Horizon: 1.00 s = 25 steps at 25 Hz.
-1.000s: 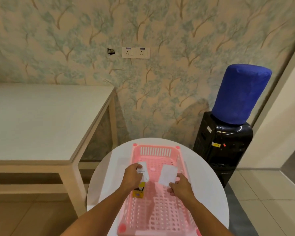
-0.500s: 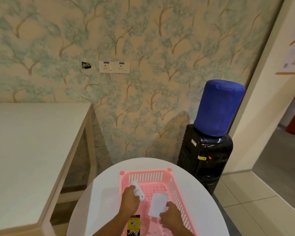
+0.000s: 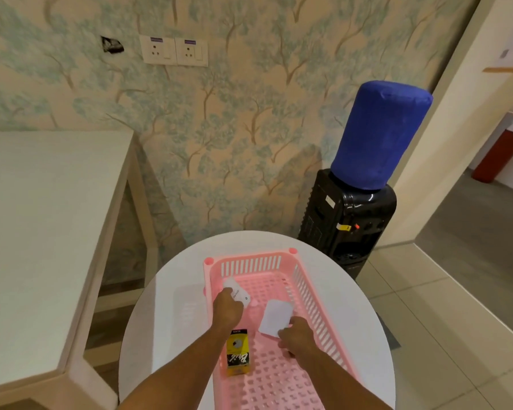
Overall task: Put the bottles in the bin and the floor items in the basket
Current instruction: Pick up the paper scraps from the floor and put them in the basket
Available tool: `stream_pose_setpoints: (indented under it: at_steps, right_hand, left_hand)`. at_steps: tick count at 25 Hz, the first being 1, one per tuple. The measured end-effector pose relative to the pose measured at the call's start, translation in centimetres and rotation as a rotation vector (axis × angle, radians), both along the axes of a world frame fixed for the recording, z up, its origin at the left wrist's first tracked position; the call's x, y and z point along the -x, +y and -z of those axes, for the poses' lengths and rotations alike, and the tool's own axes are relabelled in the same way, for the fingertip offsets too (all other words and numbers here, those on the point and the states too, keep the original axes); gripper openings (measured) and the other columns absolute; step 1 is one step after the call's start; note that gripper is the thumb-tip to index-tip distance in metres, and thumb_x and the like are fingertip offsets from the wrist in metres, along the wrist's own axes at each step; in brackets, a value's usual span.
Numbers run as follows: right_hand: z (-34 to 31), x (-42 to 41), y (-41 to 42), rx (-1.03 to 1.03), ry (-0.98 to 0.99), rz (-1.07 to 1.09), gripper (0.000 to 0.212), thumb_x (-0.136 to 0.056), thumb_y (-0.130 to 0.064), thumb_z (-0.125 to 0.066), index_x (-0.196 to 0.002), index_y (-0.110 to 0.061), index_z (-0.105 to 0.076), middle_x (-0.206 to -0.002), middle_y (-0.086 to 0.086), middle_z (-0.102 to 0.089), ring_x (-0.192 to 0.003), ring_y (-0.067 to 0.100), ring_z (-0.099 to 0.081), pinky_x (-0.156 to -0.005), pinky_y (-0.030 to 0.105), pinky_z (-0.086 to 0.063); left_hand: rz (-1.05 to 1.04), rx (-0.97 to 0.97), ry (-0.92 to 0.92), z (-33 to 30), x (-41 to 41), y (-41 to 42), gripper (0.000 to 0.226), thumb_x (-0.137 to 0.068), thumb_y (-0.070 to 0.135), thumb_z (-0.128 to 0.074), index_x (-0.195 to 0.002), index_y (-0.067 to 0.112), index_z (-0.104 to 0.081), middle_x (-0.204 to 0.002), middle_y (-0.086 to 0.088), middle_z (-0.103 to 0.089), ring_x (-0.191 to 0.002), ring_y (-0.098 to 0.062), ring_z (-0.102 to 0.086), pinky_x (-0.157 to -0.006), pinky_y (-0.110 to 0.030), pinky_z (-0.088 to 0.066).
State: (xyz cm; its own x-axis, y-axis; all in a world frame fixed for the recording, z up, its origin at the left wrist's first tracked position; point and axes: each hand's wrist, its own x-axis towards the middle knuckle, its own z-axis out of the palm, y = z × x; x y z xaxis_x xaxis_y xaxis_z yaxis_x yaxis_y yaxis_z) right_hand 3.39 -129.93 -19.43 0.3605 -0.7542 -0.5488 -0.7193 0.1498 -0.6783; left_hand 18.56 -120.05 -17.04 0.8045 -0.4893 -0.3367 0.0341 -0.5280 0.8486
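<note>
My left hand (image 3: 227,309) grips 1 white device (image 3: 237,292); my right hand (image 3: 296,340) pinches 1 white card (image 3: 276,318) by its near edge. Both are held over the pink basket (image 3: 304,279), where 1 yellow-and-black box (image 3: 238,357) lies flat. Basket sits on the round white table (image 3: 166,318).

Open basket (image 3: 251,259) top; slatted walls around.

Round white table (image 3: 166,315) carries pink basket (image 3: 282,380); nothing else visible directly on it.
</note>
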Motion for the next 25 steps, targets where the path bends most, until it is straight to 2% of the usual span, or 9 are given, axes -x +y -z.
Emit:
stream_pose_setpoints:
  at_steps: [2, 6, 9, 12, 14, 17, 20, 22, 25]
  right_hand:
    - [0.3, -0.5, 0.1, -0.015, 0.002, -0.013, 0.042, -0.090, 0.000, -0.056, -0.131, -0.007, -0.051, -0.097, 0.019, -0.069, -0.063, 0.022, -0.063, -0.044, 0.024, -0.041]
    - [0.6, -1.5, 0.3, -0.049, -0.026, 0.014, 0.051, -0.088, -0.001, -0.060, -0.137, -0.009, -0.049, -0.105, 0.017, -0.067, -0.070, 0.022, -0.061, -0.043, 0.023, -0.041]
    - [0.7, -1.4, 0.9, -0.076, -0.033, 0.027, 0.065, -0.086, -0.003, -0.060, -0.147, -0.013, -0.041, -0.115, 0.018, -0.065, -0.072, 0.022, -0.057, -0.042, 0.022, -0.038]
    - [0.0, -0.8, 1.5, -0.096, -0.047, 0.039, 0.080, -0.088, -0.004, -0.061, -0.158, -0.016, -0.022, -0.119, 0.018, -0.064, -0.072, 0.020, -0.055, -0.042, 0.023, -0.037]
    - [-0.7, -0.5, 1.6, -0.115, -0.072, 0.040, 0.085, -0.089, -0.004, -0.063, -0.159, -0.019, -0.018, -0.126, 0.016, -0.061, -0.076, 0.022, -0.057, -0.046, 0.025, -0.041]
    - [-2.3, 0.3, 2.1, -0.127, -0.098, -0.008, 0.081, -0.091, -0.004, -0.063, -0.158, -0.020, -0.021, -0.131, 0.014, -0.058, -0.086, 0.024, -0.058, -0.056, 0.030, -0.046]
    - [-3.6, 1.9, 2.9, -0.150, -0.132, -0.063, 0.068, -0.093, -0.006, -0.063, -0.152, -0.018, -0.031, -0.112, 0.010, -0.062, -0.085, 0.022, -0.058, -0.062, 0.030, -0.046]
    - [-4.5, 3.3, 3.5, -0.169, -0.156, -0.103, 0.059, -0.094, -0.009, -0.063, -0.146, -0.018, -0.038, -0.113, 0.010, -0.062, -0.087, 0.022, -0.059, -0.066, 0.031, -0.048]
    - [-5.3, 5.6, 4.0, -0.160, -0.230, -0.111, 0.051, -0.094, -0.012, -0.064, -0.141, -0.017, -0.046, -0.108, 0.009, -0.065, -0.085, 0.023, -0.062, -0.068, 0.033, -0.049]
  left_hand:
    - [0.002, -0.007, 0.031, 0.8, -0.4, -0.2, 0.041, -0.095, -0.001, -0.054, -0.134, 0.009, -0.049, -0.119, -0.001, -0.055, -0.124, -0.029, -0.050, -0.091, -0.028, -0.039]
    - [-0.023, -0.018, 0.045, 1.2, -1.1, -0.7, 0.047, -0.092, -0.002, -0.057, -0.139, 0.005, -0.052, -0.148, -0.015, -0.046, -0.131, -0.032, -0.049, -0.097, -0.029, -0.044]
    - [-0.004, -0.021, 0.014, 0.6, -0.6, -0.1, 0.044, -0.092, -0.002, -0.059, -0.135, 0.006, -0.055, -0.148, -0.016, -0.041, -0.129, -0.033, -0.049, -0.096, -0.029, -0.043]
    - [0.004, 0.029, -0.016, -0.6, 0.0, 0.7, 0.045, -0.090, -0.003, -0.063, -0.134, 0.006, -0.056, -0.143, -0.014, -0.048, -0.126, -0.030, -0.052, -0.091, -0.025, -0.043]
    - [-0.007, 0.061, -0.030, -1.4, 0.3, 1.4, 0.045, -0.089, -0.006, -0.062, -0.132, 0.008, -0.058, -0.140, -0.012, -0.054, -0.124, -0.028, -0.055, -0.090, -0.026, -0.046]
    - [-0.037, 0.104, -0.052, -2.6, 1.3, 2.8, 0.041, -0.090, -0.003, -0.061, -0.129, 0.012, -0.061, -0.137, -0.010, -0.059, -0.118, -0.028, -0.059, -0.095, -0.033, -0.052]
    - [-0.062, 0.101, -0.078, -4.0, 3.2, 4.5, 0.037, -0.092, 0.003, -0.061, -0.127, 0.015, -0.062, -0.135, -0.009, -0.059, -0.104, -0.026, -0.063, -0.076, -0.030, -0.056]
    - [-0.061, 0.090, -0.100, -4.3, 4.6, 5.5, 0.035, -0.093, 0.005, -0.060, -0.125, 0.016, -0.062, -0.135, -0.008, -0.059, -0.095, -0.023, -0.062, -0.059, -0.023, -0.048]
    - [-0.065, 0.078, -0.143, -5.0, 7.5, 6.8, 0.034, -0.094, 0.006, -0.058, -0.127, 0.016, -0.062, -0.138, -0.006, -0.057, -0.101, -0.019, -0.060, -0.062, -0.019, -0.047]
